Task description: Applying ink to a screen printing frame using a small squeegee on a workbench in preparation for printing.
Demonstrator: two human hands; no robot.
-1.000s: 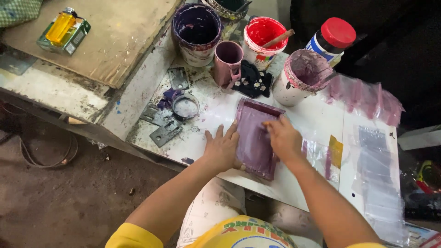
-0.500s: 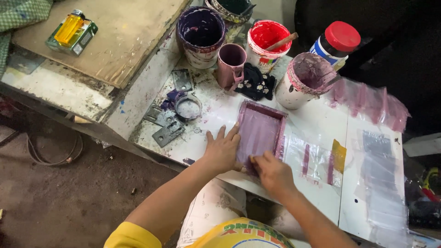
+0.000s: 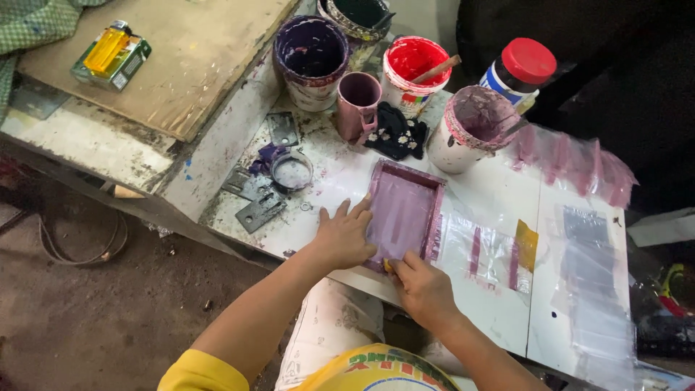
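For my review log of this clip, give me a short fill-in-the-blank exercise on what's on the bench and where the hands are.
1. The left hand lies flat on the ____ edge of the purple frame.
2. The jar has a ____ lid.
3. A stick stands in the ____ paint bucket.
4. The right hand is at the frame's ____ edge.

Missing words: left; red; red; near

Behind the purple rectangular printing frame (image 3: 403,214), a pink mug (image 3: 357,106), a black flowered cloth (image 3: 397,135) and a paint-smeared white bucket (image 3: 470,130) are crowding the way. Right of the frame, flat transparent plastic sheets (image 3: 492,250) are leaving free room.
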